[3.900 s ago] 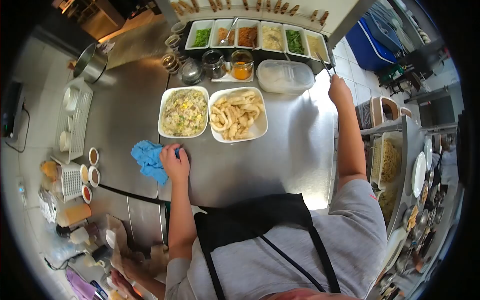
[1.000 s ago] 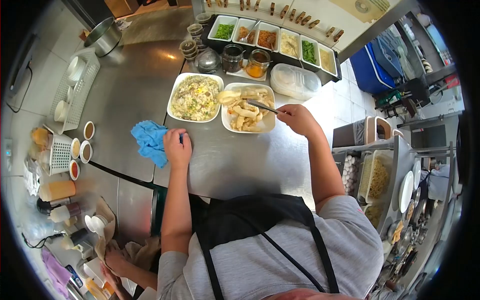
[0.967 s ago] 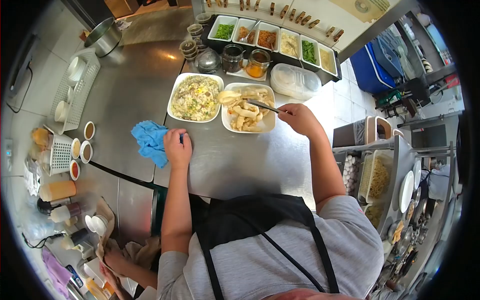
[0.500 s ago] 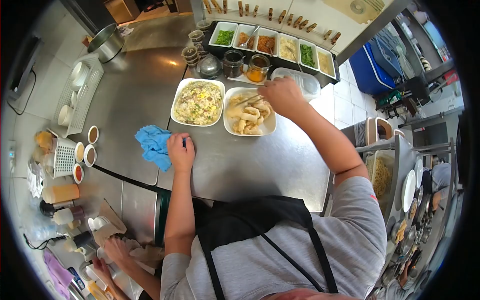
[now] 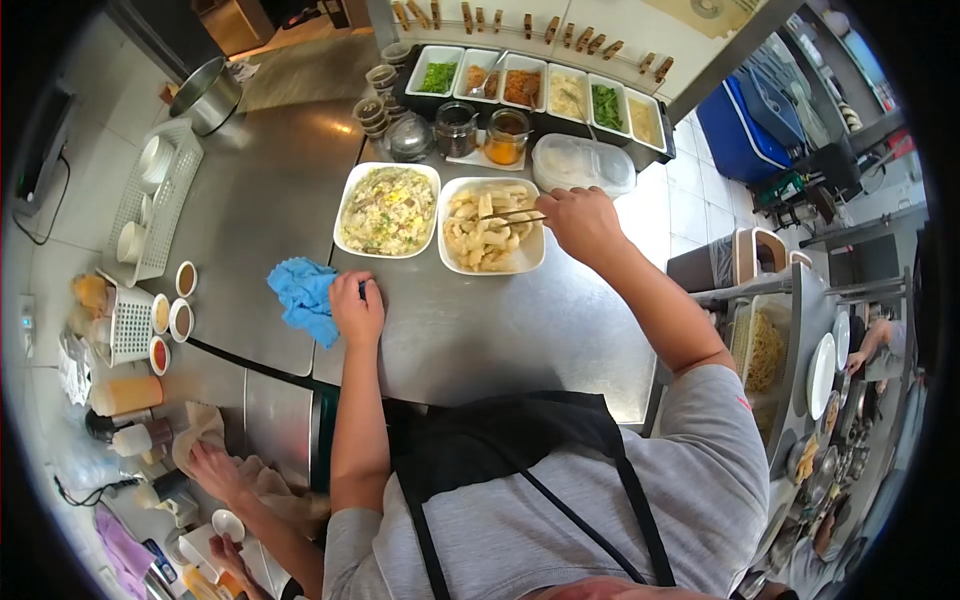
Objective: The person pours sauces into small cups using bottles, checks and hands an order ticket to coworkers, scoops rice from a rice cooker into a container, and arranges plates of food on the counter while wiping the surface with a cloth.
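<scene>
My right hand [image 5: 580,222] grips a pair of chopsticks [image 5: 520,212]. Their tips reach into a square white bowl [image 5: 537,252] of pale, thick-cut pieces in light sauce [image 5: 485,240]. Beside it, on the left, a second white bowl [image 5: 434,181] holds fried rice with egg and green bits [image 5: 388,210]. My left hand [image 5: 357,308] rests on the steel counter with curled fingers, against a crumpled blue cloth [image 5: 303,298]. A small dark blue bit shows between those fingers, too small to name.
Behind the bowls stand spice jars [image 5: 505,140], a clear lidded container [image 5: 585,165] and a row of topping trays [image 5: 525,85]. Sauce cups [image 5: 181,320] and a white basket [image 5: 165,205] are at left. Another person's hand [image 5: 215,470] holds a beige cloth at lower left.
My right hand has moved slightly right and down, and the chopsticks now lie flatter over the pale pieces. At lower left, the other person's hand with the beige cloth has shifted.
</scene>
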### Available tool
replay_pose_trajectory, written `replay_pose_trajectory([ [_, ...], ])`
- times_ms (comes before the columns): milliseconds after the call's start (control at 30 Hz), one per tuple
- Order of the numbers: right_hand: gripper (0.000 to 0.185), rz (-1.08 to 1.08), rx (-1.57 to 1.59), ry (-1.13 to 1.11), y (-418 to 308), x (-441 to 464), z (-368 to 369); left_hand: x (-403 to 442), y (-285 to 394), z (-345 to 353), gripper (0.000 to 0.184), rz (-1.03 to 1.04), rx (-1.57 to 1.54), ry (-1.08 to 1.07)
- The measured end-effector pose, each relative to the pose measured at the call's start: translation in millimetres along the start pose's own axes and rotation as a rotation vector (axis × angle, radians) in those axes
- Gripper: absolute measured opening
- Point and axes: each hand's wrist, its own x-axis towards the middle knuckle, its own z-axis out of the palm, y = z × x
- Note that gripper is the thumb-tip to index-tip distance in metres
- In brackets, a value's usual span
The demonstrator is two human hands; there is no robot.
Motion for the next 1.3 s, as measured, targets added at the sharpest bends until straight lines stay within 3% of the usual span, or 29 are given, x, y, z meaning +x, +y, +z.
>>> replay_pose_trajectory([
  [133,0.022,0.134,0.334,0.049,29,-3,-14,0,-2,2,0.008,0.025,0.015,0.013],
  [167,0.028,0.330,0.381,0.005,42,-3,-24,-4,-9,4,0.013,-0.008,-0.011,-0.009],
  [267,0.031,0.659,0.252,0.284,102,-3,-24,-2,5,-2,0.020,0.045,0.218,0.149],
  [333,0.031,0.901,0.216,0.120,142,5,-18,-9,-3,2,0.039,-0.074,0.270,0.145],
  [400,0.028,0.949,0.208,0.147,165,11,0,-7,-4,-1,0.049,-0.133,0.329,0.191],
  [500,0.026,0.979,0.164,0.188,193,28,29,-1,-10,-13,0.064,-0.380,0.557,0.055],
  [600,0.020,0.861,0.094,0.201,230,36,61,10,-24,-32,0.073,-0.589,0.617,-0.172],
  [667,0.026,0.889,0.084,-0.047,224,43,52,5,-47,-30,0.074,-0.517,0.557,-0.168],
  [733,0.030,0.981,0.073,-0.160,225,51,53,7,-53,-25,0.071,-0.504,0.579,-0.147],
  [800,0.040,0.983,0.008,-0.065,212,48,44,14,-63,-21,0.067,-0.490,0.588,-0.125],
  [933,0.042,0.801,0.116,0.169,190,26,22,50,-88,-15,0.056,-0.409,0.575,-0.102],
  [1067,0.041,0.533,0.214,0.342,191,-23,40,73,-96,-4,0.047,-0.129,0.409,-0.230],
  [1300,0.029,0.550,0.555,0.313,108,-84,40,34,-56,-3,0.044,0.005,0.277,-0.198],
])
